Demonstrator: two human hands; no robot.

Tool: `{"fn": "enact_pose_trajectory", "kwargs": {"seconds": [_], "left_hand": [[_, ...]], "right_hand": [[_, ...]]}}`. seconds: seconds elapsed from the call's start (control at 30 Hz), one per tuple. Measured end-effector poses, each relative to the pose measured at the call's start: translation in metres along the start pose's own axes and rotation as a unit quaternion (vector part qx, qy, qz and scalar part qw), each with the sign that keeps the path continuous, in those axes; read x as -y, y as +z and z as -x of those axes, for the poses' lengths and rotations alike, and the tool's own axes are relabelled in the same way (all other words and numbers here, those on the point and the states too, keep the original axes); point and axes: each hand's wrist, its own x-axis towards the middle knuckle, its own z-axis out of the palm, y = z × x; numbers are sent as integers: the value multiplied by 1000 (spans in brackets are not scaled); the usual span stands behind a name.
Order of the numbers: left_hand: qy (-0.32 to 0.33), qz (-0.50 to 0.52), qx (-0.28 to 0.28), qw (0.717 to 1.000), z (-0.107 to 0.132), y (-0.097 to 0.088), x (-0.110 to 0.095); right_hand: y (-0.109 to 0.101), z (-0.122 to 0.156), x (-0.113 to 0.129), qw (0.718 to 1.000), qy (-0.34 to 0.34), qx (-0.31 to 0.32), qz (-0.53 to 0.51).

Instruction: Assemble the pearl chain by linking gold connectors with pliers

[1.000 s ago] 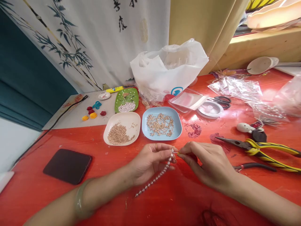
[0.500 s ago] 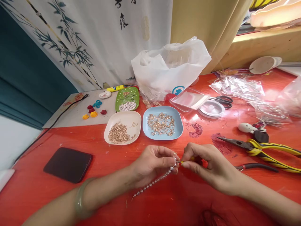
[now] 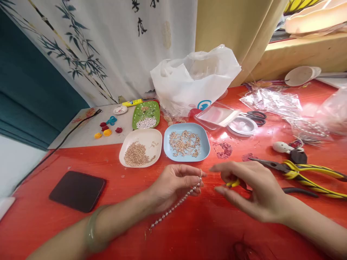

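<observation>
My left hand (image 3: 176,184) pinches one end of a beaded bracelet chain (image 3: 176,206) between thumb and forefinger. Silvery beads run down from the pinch to a loose end with a thin tail, low over the red table. To its right is my right hand (image 3: 252,187), apart from the chain, with thumb and forefinger spread. Its other fingers curl around a small yellow-handled tool (image 3: 233,183), whose working end is mostly hidden by the hand. Beyond the hands are a blue tray (image 3: 204,153) of gold-coloured findings and a cream tray (image 3: 151,135) of small gold beads.
A green tray (image 3: 155,106) with pearly beads stands farther back, near a white plastic bag (image 3: 184,86). On the right lie yellow-and-black long-nose pliers (image 3: 295,171), scissors (image 3: 256,117) and clear packets (image 3: 271,99). A dark phone (image 3: 78,190) lies at left.
My right hand has drawn back to the right from the chain, its thumb and forefinger parting, with the yellow tool now back in the curled fingers. My left hand keeps its pinch.
</observation>
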Motion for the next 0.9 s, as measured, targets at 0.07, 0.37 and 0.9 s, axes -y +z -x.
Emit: {"fn": "enact_pose_trajectory", "kwargs": {"seconds": [0.07,0.37,0.9], "left_hand": [[4,4,-2,1000,-1,0,-1],[3,-18,29,999,-3,3,-8],[102,-227,2,969,-16,14,-46]], "right_hand": [[1,-4,2,996,64,21,-61],[0,-19,10,965,177,53,-187],[-16,-42,-5,994,89,-40,-45]]}}
